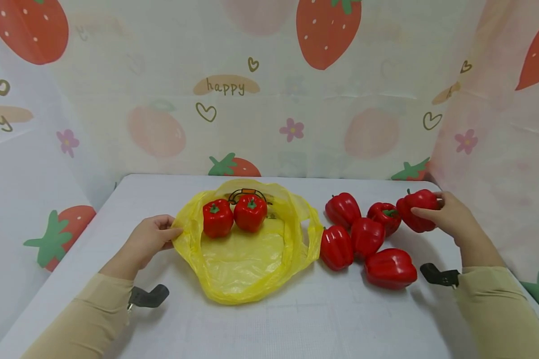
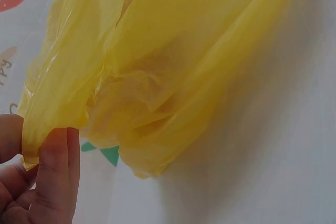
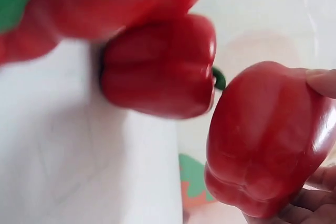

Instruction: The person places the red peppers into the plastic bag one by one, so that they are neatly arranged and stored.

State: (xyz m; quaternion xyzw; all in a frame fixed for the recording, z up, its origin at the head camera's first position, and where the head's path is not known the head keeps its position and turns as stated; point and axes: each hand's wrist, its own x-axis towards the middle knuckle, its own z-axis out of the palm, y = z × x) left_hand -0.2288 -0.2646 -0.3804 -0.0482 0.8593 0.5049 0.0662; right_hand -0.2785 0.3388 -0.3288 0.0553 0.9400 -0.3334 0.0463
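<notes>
My left hand point(image 1: 150, 242) pinches the left rim of a yellow plastic bag point(image 1: 247, 291), whose wide mouth faces me. In the left wrist view the bag's edge point(image 2: 31, 145) runs between thumb and fingers. Inside the bag sit two red bell peppers, one on the left point(image 1: 217, 219) and one on the right point(image 1: 250, 213). At the far right my right hand point(image 1: 451, 214) grips another red bell pepper point(image 1: 417, 209), raised above the table with fingers and thumb around it. The right wrist view shows this pepper point(image 3: 268, 135) close up.
Several more red bell peppers point(image 1: 367, 237) lie grouped between the bag and my right hand. The nearest one point(image 1: 391, 269) lies on its side. A white table point(image 1: 296, 324) is backed by a strawberry-print curtain point(image 1: 269, 134). Black camera mounts point(image 1: 148, 296) jut from both wrists.
</notes>
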